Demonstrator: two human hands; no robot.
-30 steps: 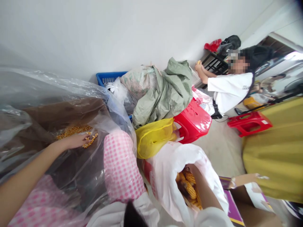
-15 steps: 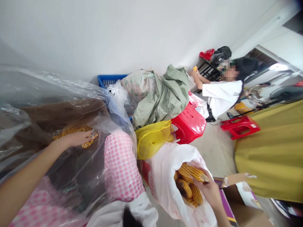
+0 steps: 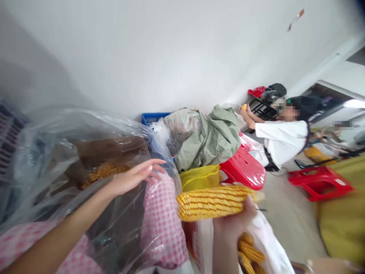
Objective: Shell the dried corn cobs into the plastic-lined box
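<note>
My right hand [image 3: 238,219] grips an ear of corn [image 3: 212,202] near its pale end and holds it up, roughly level, above the white bag [image 3: 270,236]. More ears of corn [image 3: 251,253] lie inside that bag. My left hand [image 3: 142,173] hangs with its fingers spread and nothing in them, beside my knee in pink checked cloth [image 3: 161,220]. Below and left of it, a clear plastic sheet [image 3: 57,160] lines a brown box [image 3: 114,148]. Loose corn kernels [image 3: 107,173] lie in there.
A yellow mesh bag [image 3: 199,177], a red stool [image 3: 243,167] and a green sack [image 3: 216,137] stand ahead. Behind them is a blue basket [image 3: 151,117]. Another person [image 3: 285,137] in a white shirt sits farther off, holding something yellow. A second red stool [image 3: 321,182] is at right.
My right hand has lifted an ear of corn out of the white bag and moved left with it. My left hand has left the kernels and moved right, now empty. The view has shifted.
</note>
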